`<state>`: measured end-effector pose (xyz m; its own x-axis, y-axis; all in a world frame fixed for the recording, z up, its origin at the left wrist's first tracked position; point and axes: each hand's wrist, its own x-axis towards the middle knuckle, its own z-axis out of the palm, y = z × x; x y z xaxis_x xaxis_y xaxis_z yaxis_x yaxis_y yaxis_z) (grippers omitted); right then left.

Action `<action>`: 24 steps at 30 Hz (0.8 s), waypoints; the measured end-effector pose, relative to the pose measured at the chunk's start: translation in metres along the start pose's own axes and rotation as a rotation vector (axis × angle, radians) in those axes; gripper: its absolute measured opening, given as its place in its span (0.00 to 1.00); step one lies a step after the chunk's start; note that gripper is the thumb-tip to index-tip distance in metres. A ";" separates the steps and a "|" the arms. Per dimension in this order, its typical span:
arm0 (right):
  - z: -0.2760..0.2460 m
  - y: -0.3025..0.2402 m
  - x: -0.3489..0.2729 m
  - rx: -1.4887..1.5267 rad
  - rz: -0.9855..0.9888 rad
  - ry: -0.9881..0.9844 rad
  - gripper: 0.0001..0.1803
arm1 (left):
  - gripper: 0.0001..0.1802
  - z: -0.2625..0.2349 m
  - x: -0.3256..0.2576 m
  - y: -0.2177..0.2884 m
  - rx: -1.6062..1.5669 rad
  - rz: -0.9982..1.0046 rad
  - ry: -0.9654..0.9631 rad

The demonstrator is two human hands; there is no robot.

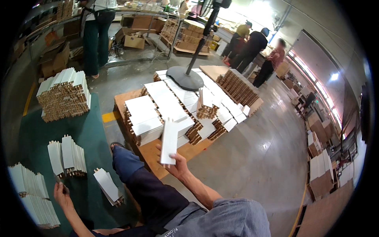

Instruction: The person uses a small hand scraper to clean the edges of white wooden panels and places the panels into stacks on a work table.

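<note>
One white slat (169, 140) extends beyond your right hand (178, 166), which clasps its near end; your left hand's (63, 195) grip I cannot tell.

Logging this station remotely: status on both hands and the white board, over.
Right hand holding white board near one end. Left hand near small board stacks, grip unclear. Fan base on stacked boards.

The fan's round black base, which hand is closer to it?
Right. The right hand, holding a white strip, is below the fan's base in the picture. The left hand is farther away, at the lower left, over the green surface.
</note>
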<state>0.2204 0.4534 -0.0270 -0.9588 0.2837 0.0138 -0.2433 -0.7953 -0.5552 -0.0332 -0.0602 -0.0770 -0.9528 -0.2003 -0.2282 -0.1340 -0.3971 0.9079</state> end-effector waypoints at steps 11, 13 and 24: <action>0.182 0.034 0.099 0.115 0.164 -0.430 0.31 | 0.16 -0.004 -0.011 0.036 0.045 0.080 -0.130; 0.179 0.055 0.109 0.077 0.210 -0.454 0.34 | 0.16 -0.007 -0.006 0.033 0.068 0.106 -0.110; 0.199 0.196 0.166 -0.096 0.645 -0.329 0.34 | 0.21 0.001 -0.029 0.042 0.339 0.415 0.047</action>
<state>-0.0160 0.2380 0.0317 -0.9053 -0.4129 -0.0999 0.3840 -0.6949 -0.6079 -0.0118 -0.0699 -0.0315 -0.9322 -0.3219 0.1652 0.1631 0.0335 0.9860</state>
